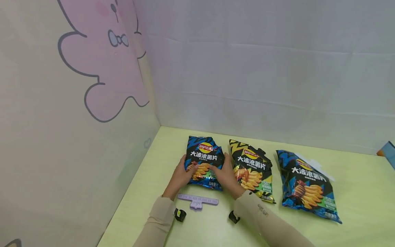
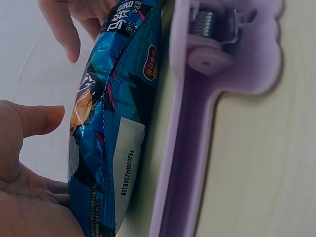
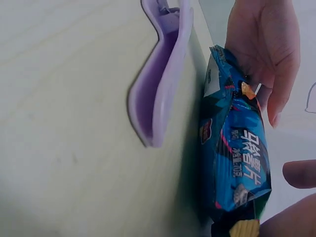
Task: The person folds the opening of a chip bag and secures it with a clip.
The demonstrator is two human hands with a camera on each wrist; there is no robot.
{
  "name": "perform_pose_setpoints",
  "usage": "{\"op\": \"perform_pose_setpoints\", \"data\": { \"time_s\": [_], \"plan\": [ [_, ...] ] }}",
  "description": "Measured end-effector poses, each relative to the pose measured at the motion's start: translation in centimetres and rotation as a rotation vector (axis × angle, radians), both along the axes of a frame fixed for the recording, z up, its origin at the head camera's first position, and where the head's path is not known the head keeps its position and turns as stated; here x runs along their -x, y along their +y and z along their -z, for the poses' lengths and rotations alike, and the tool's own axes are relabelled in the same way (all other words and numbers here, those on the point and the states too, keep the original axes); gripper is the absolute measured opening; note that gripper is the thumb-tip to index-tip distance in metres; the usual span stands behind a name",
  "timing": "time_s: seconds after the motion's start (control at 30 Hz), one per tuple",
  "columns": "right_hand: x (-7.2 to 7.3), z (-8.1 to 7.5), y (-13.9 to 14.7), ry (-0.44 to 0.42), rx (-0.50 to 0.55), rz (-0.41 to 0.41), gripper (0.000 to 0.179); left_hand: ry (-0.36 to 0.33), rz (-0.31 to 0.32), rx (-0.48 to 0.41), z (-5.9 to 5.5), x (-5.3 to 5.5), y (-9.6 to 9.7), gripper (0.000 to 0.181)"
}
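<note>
A blue bag of potato chips [image 1: 205, 158], torn at its upper right corner, lies on the table between my two hands. My left hand [image 1: 180, 176] is against its left side, and my right hand [image 1: 227, 175] is against the right side. Both thumbs reach over the printed front. In the left wrist view the left thumb [image 2: 44, 119] is straight and stands apart from the bag. The right wrist view shows the right thumb [image 3: 300, 174] apart from it too. Fingers beyond the bag's edges are partly hidden. Just below the bag lies a purple sealing clip [image 1: 202, 200].
To the right lies a yellow chip bag [image 1: 250, 171] with a black clip [image 1: 260, 153] across its top corner. Farther right is another blue chip bag [image 1: 310, 192] bearing a white clip [image 1: 318, 167]. Walls rise behind and left of the table [image 1: 203, 233].
</note>
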State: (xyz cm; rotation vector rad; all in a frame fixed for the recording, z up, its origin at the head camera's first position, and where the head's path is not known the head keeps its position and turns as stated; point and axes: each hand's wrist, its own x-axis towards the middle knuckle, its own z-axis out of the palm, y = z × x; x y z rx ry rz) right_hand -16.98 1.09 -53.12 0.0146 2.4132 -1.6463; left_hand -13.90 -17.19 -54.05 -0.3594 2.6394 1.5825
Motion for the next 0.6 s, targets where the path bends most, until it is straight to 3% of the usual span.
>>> {"op": "perform_pose_setpoints", "data": {
  "time_s": [0.33,0.6],
  "plan": [
    [-0.3,0.34,-0.67,-0.025,0.036,0.037,0.09,-0.014,-0.019,-0.006,0.14,-0.4,-0.17,0.084],
    [-0.7,0.39,-0.79,-0.054,0.183,0.05,0.094,0.018,-0.031,-0.017,0.19,-0.68,-0.25,0.08]
  ]
}}
